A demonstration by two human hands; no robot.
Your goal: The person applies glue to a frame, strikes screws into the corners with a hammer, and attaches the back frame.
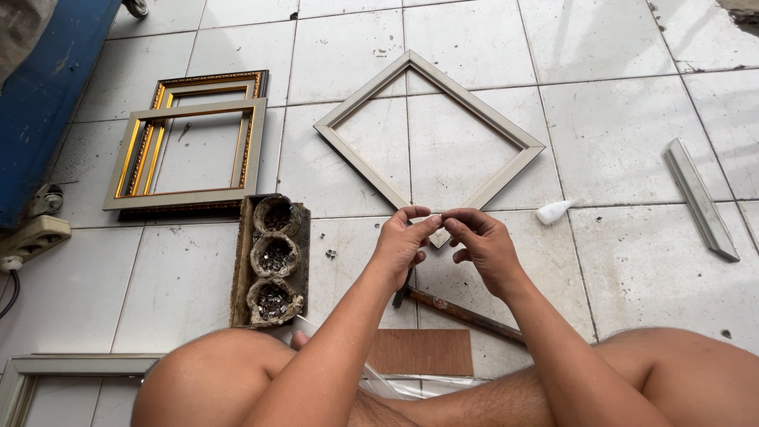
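Head view, nearest first: bare knees at the bottom edge, and between them a flat brown rectangular wooden board (421, 352) on the white tiled floor (617, 134). Just beyond the board, a hammer with a dark reddish wooden handle (462, 311), lying aslant under the wrists.

Above that, left hand (402, 243) and right hand (480, 247) raised together, fingertips pinched on one tiny pale piece (436, 215), too small to identify. Both grips closed on it, thumbs and forefingers meeting right over the near corner of the square silver-grey moulded picture frame (431, 130), which lies flat on the tiles, turned like a diamond.

Left of that frame: a dark wooden tray with three round cups of small metal fasteners (271, 261), and a few loose fasteners beside it. Further left of the frame, a beige frame stacked on a gold ornate one (190, 146). Right of the frame's near corner, a small white glue bottle (553, 210); well to the right, a loose silver strip of moulding (700, 198).

Judged step: readying a small fastener at the near corner joint. Next likely calls for steady placement across the mitre and one hand freed for the hammer.
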